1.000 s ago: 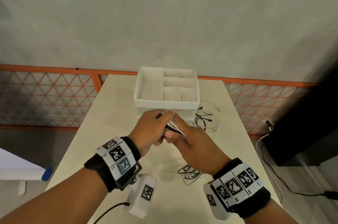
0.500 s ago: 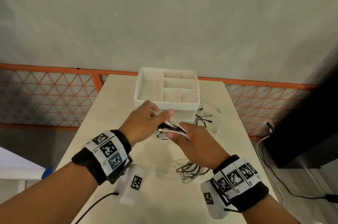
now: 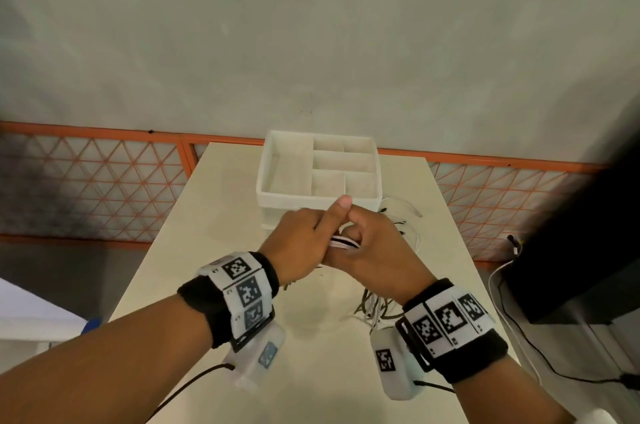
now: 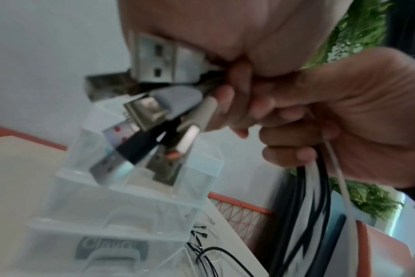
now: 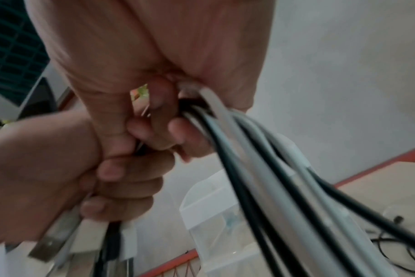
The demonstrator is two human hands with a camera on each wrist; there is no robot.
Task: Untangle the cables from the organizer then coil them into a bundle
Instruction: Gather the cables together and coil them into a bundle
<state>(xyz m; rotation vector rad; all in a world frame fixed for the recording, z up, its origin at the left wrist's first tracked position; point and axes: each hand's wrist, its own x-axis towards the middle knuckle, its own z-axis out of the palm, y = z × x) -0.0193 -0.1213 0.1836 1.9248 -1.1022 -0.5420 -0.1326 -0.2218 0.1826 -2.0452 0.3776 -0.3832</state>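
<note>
Your left hand (image 3: 299, 243) and right hand (image 3: 375, 247) meet just above the surface (image 3: 214, 215), both curled tight round the same bunch of cables (image 3: 341, 243), knuckles touching. The cables are smooth round cords, some black, some white or pale grey, lying side by side in a flat band between your thumbs. From your left wrist view the plug ends (image 4: 159, 61) stick out past your left fingers (image 4: 294, 112): flat rectangular metal USB shells with small square holes, some in black moulded sleeves and some in white. From your right wrist view the cords (image 5: 261, 150) fan out of your right fist in long glossy strands and drop away to the right. Their loose lengths lie in a tangle (image 3: 377, 307) on the surface under your right wrist.

Just beyond your hands stands the organizer (image 3: 318, 170), a box of milky translucent plastic with thin dividing walls that form several rectangular compartments. A few thin black leads and clear loops (image 3: 401, 222) lie beyond your right hand, beside the organizer.

The surface is a matte cream top with straight edges. Behind it runs an orange frame with triangular mesh (image 3: 86, 181) under a plain grey wall (image 3: 311, 25), and a dark cabinet (image 3: 581, 243) stands off to your right, with a black cord (image 3: 540, 357) trailing on the floor
</note>
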